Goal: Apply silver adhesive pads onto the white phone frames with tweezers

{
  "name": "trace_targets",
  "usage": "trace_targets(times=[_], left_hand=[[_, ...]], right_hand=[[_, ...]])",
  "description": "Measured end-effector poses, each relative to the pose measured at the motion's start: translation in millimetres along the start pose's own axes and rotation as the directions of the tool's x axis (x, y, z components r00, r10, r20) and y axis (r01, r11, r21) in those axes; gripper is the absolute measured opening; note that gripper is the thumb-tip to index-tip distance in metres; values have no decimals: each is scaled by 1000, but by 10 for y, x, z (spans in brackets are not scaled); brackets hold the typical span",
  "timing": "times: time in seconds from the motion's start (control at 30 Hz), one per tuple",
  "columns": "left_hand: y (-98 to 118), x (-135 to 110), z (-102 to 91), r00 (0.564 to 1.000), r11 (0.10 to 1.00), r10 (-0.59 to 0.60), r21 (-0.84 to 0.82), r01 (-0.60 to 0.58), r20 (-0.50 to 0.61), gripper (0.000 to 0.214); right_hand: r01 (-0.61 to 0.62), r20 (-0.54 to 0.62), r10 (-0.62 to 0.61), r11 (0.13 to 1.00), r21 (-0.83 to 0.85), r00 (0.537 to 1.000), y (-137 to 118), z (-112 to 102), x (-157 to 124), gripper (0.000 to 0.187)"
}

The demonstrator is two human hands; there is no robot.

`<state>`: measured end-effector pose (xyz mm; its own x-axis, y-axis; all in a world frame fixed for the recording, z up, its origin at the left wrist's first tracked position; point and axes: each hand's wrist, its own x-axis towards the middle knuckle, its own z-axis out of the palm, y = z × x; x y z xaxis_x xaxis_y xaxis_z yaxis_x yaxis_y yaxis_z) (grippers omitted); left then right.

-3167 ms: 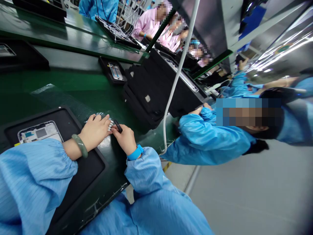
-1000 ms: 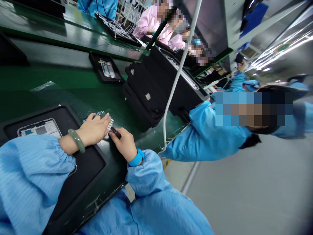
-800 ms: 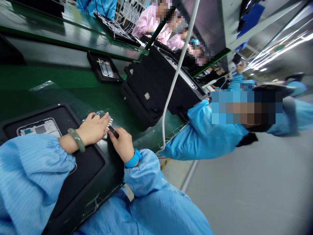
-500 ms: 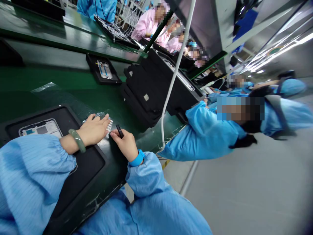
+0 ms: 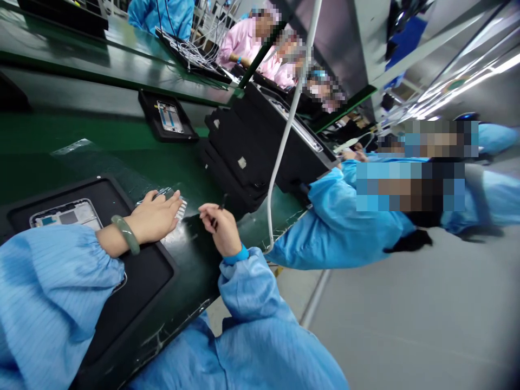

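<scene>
My left hand (image 5: 156, 215) lies flat with its fingers stretched out, pressing on a small clear sheet with a row of white strips (image 5: 181, 211) at the table's near side. A green bangle rings that wrist. To the right, my right hand (image 5: 221, 227) is raised a little above the table, apart from the sheet, its fingers pinched round a slim black tool (image 5: 223, 201). Whether anything sits at the tool's tip is too small to tell. Under my left forearm is a black tray (image 5: 152, 271) with a silver device frame (image 5: 81, 211) in it, partly covered by my sleeve.
Stacked black trays (image 5: 247, 146) stand beyond my right hand. Farther back lies a small black tray (image 5: 148, 116) with another device frame (image 5: 170, 117). A white cable (image 5: 280, 146) hangs across the view. A co-worker's blue sleeve (image 5: 325, 233) is close on the right.
My right hand has drawn back from the strip sheet, to the right, with the black tool still in it. My left hand stays flat on the sheet.
</scene>
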<state>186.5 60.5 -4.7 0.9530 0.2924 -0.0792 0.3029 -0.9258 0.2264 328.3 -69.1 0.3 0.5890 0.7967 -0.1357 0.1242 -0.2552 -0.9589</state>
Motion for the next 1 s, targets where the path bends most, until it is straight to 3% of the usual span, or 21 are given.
trace_targets(times=[0.2,0.4,0.77,0.9,1.0], left_hand=[[32,-72,-3,998,999,50,6,-50,28,53],[79,-170,-30,995,996,86,-9,-86,43,51],[72,-158,-52,992,994,107,-9,-107,64,49],[77,-160,-64,992,995,103,-8,-103,73,50],[77,-160,-62,992,994,106,-12,-105,67,49]], right_hand=[[41,-21,-39,990,132,999,-46,-105,255,51],[138,-80,-143,988,-67,986,38,-1,303,45],[201,-58,-220,951,-235,974,23,20,310,34],[192,-20,-204,945,-267,979,-53,25,361,30],[95,6,-96,974,-204,995,-91,22,455,28]])
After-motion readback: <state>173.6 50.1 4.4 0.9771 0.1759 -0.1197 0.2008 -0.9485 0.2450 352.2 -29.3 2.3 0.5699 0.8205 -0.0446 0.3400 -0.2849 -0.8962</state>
